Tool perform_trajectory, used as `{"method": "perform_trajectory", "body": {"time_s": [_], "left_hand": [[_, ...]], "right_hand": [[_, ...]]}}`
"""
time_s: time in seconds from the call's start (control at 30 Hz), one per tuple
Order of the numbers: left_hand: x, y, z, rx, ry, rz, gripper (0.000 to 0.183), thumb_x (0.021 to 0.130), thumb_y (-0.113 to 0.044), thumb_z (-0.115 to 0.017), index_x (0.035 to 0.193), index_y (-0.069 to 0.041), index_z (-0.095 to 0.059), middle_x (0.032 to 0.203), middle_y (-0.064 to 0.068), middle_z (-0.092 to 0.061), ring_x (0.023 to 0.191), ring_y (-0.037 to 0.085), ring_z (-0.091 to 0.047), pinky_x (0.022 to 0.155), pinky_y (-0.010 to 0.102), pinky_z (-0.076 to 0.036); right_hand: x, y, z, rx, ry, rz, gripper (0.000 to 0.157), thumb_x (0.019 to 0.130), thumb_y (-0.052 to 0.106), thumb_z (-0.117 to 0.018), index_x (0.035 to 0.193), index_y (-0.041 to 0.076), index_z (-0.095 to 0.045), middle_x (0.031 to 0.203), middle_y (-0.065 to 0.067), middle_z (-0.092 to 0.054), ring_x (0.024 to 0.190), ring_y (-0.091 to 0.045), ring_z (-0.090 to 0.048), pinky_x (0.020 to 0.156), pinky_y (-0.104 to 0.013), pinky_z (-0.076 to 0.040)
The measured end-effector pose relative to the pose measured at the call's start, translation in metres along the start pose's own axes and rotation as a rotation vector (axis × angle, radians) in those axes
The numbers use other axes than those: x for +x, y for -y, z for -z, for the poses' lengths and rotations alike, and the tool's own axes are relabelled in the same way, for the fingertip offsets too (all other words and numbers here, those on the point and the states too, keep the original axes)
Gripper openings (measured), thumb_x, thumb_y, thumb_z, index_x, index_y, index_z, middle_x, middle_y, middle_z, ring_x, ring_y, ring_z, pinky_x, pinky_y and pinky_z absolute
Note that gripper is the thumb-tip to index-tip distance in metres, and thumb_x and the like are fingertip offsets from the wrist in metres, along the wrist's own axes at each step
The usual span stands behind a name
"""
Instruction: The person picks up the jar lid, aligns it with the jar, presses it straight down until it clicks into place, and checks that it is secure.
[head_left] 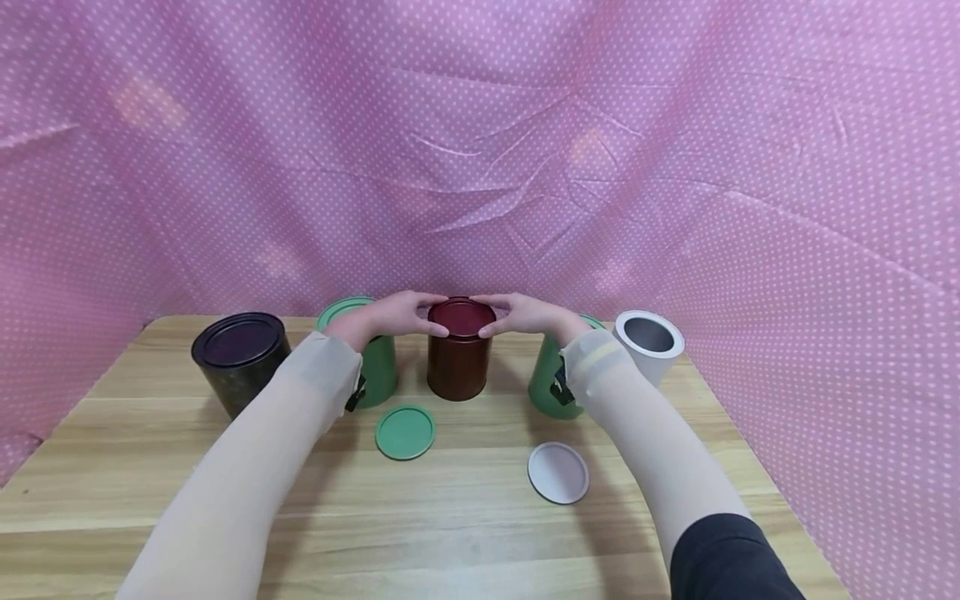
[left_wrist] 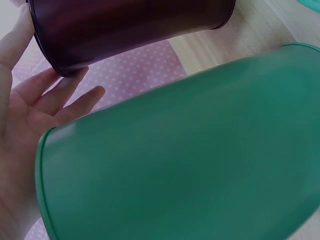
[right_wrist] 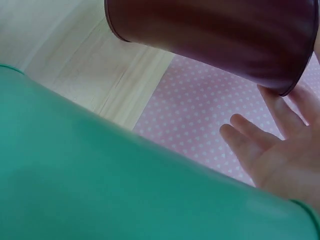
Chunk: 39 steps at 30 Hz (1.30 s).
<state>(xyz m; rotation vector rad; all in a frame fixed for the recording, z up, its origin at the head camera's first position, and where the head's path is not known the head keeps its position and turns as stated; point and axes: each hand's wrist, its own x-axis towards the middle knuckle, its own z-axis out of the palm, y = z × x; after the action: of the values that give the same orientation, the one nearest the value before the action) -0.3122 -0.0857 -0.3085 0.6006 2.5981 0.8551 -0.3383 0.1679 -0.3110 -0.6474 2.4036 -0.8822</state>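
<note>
A dark red canister (head_left: pixel 457 367) stands upright at the back middle of the table, its matching lid (head_left: pixel 462 318) on top. My left hand (head_left: pixel 397 315) grips the lid's rim from the left, thumb toward me and fingers round the far side. From the right, my right hand (head_left: pixel 523 317) holds the same rim in a mirrored way. In the left wrist view, fingertips touch the edge of the canister (left_wrist: pixel 125 30), and a green canister (left_wrist: pixel 180 160) fills the foreground. Another green canister (right_wrist: pixel 125 175) covers much of the right wrist view, below the red canister (right_wrist: pixel 215 40).
A black lidded canister (head_left: pixel 240 346) stands at the left. On the right is a white canister (head_left: pixel 651 342) with its top uncovered. A green lid (head_left: pixel 405 432) and a white lid (head_left: pixel 558 472) lie flat on the wooden table (head_left: pixel 450 533). Pink dotted cloth (head_left: pixel 480 167) hangs behind.
</note>
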Motion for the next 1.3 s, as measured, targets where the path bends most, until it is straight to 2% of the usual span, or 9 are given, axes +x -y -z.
{"method": "perform_trajectory", "body": {"time_s": [0.27, 0.5, 0.97, 1.3], "left_hand": [[0.0019, 0.002, -0.0012, 0.009, 0.003, 0.043, 0.075, 0.089, -0.041, -0.068, 0.15, -0.012, -0.036, 0.148, 0.014, -0.045, 0.138, 0.031, -0.041, 0.113, 0.05, -0.034], [0.0036, 0.0041, -0.0012, 0.023, -0.001, 0.04, 0.073, 0.09, -0.04, -0.067, 0.15, -0.013, -0.036, 0.149, 0.015, -0.044, 0.138, 0.032, -0.04, 0.113, 0.051, -0.034], [0.0002, 0.0014, 0.003, 0.052, 0.019, 0.031, 0.072, 0.091, -0.04, -0.065, 0.151, -0.015, -0.034, 0.152, 0.015, -0.039, 0.14, 0.033, -0.036, 0.114, 0.052, -0.031], [0.0019, 0.0021, 0.0058, 0.099, 0.045, 0.029, 0.073, 0.091, -0.044, -0.063, 0.152, -0.017, -0.032, 0.154, 0.013, -0.036, 0.142, 0.033, -0.033, 0.115, 0.053, -0.03]], "right_hand": [[0.0002, 0.0014, -0.0019, -0.039, -0.037, -0.001, 0.073, 0.086, 0.036, -0.072, 0.149, 0.024, -0.038, 0.144, -0.008, -0.052, 0.138, -0.027, -0.04, 0.117, -0.05, -0.026], [0.0042, -0.0006, -0.0033, -0.03, -0.07, -0.016, 0.072, 0.084, 0.036, -0.075, 0.147, 0.025, -0.042, 0.142, -0.006, -0.054, 0.137, -0.025, -0.042, 0.117, -0.048, -0.027], [0.0042, 0.0008, -0.0007, -0.02, -0.051, -0.031, 0.071, 0.086, 0.038, -0.073, 0.148, 0.028, -0.041, 0.146, -0.007, -0.049, 0.14, -0.027, -0.038, 0.117, -0.049, -0.025], [0.003, 0.0026, -0.0002, -0.052, -0.034, -0.018, 0.071, 0.087, 0.039, -0.071, 0.149, 0.027, -0.038, 0.145, -0.006, -0.05, 0.137, -0.024, -0.042, 0.117, -0.048, -0.027]]}}
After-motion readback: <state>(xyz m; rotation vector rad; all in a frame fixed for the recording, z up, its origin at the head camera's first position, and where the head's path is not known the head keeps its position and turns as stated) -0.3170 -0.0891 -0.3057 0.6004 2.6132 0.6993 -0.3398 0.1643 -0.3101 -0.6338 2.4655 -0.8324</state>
